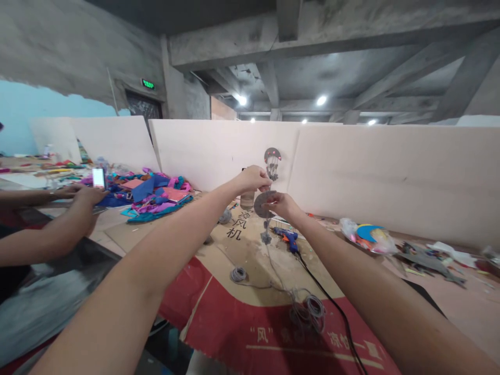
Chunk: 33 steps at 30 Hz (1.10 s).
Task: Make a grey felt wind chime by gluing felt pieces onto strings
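Observation:
My right hand (287, 205) pinches the edge of a grey felt-like disc (262, 204) in front of me. Just above it, my left hand (254, 178) has its fingertips pressed together beside thin cords; what lies between them is too small to tell. Small grey pieces (266, 238) dangle below the disc on a grey cord. Behind and above my fingers, a grey crescent (272, 153) with red dots shows against the pale board, with strings and small grey shapes hanging from it. Loose coils of grey cord (312, 308) and a smaller coil (238, 274) lie on the cardboard.
A blue glue gun (289, 239) with a black cable lies right of the dangling pieces. A jar (247, 200) stands behind my left hand. Colourful fabric (156, 195) is heaped left, near another person's hands (88, 195). A bagged bundle (367, 236) sits at right.

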Motion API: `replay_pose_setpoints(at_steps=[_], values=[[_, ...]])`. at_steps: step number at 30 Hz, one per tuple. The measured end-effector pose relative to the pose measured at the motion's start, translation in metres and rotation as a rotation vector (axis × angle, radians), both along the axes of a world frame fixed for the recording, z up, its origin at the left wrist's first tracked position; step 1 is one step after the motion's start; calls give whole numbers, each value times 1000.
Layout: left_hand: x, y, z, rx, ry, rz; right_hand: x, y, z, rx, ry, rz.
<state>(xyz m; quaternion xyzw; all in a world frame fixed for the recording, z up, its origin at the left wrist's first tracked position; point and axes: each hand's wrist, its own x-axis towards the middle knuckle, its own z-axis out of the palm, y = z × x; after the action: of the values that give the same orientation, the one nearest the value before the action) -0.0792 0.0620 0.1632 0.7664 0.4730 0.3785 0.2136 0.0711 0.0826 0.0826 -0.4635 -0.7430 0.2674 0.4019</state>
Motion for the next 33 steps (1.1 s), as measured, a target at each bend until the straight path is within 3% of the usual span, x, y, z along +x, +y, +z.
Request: replay_pose_setpoints(at_steps=[4,7,12,16,21,28,33], values=[[4,2,-1,157,-70,-5,4,-8,6,20,174,79],[4,1,-6,214,-170,-15,8,-11,9,20,278,53],[-1,-3,-14,116,-240,-15,11,-14,9,-36,334,1],[-8,-5,-31,12,-220,13,9,-13,6,-52,435,-48],[-10,-8,-52,-40,-238,-121,6,-12,3,-61,592,-31],[-9,-14,-38,316,-30,178,5,-18,-16,-123,475,-50],[-11,-11,-39,323,-30,191,-5,-21,-36,-137,339,5]])
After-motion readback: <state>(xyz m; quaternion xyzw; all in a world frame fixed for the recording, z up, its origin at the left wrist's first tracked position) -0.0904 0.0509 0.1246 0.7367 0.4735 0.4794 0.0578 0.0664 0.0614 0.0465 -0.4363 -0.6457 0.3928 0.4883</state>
